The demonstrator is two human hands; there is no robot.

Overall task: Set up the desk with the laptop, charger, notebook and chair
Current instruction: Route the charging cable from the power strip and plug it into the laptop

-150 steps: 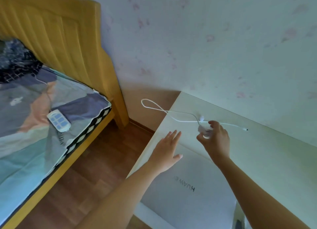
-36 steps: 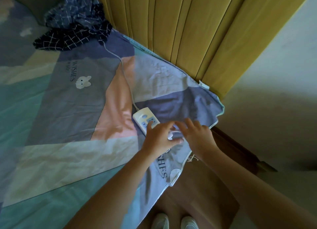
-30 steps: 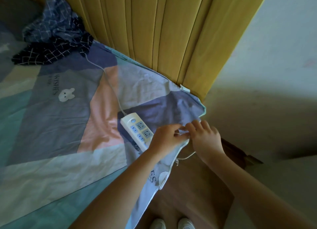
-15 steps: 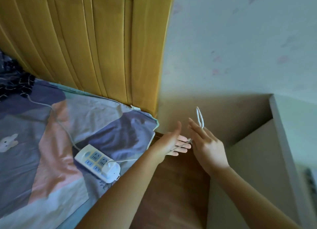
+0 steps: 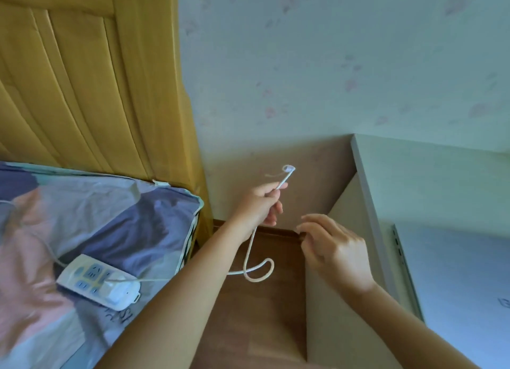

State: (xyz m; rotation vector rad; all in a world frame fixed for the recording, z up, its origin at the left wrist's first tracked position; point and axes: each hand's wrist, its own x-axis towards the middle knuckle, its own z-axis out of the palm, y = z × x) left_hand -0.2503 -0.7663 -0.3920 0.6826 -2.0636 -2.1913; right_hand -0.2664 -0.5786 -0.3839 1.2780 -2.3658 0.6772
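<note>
The step in hand looks like hooking up the charger. The white charger block [image 5: 121, 290] sits plugged into the power strip [image 5: 98, 281] on the bed [image 5: 91, 230]. Its thin white cable [image 5: 249, 247] runs off the bed, makes a loop over the wood floor [image 5: 256, 321], and goes up into the left hand [image 5: 260, 205]. The left hand is closed around the cable, and the loose end sticks up above the fist, too blurry to see well. The right hand [image 5: 335, 251] is just beside it with bent fingers, holding nothing. The laptop [image 5: 455, 286] lies shut on the bench [image 5: 430, 181], off to the right. Next, I think the cable end must go across to the ports on the laptop's side. The cable has to reach without tugging the power strip off the bed.
</note>
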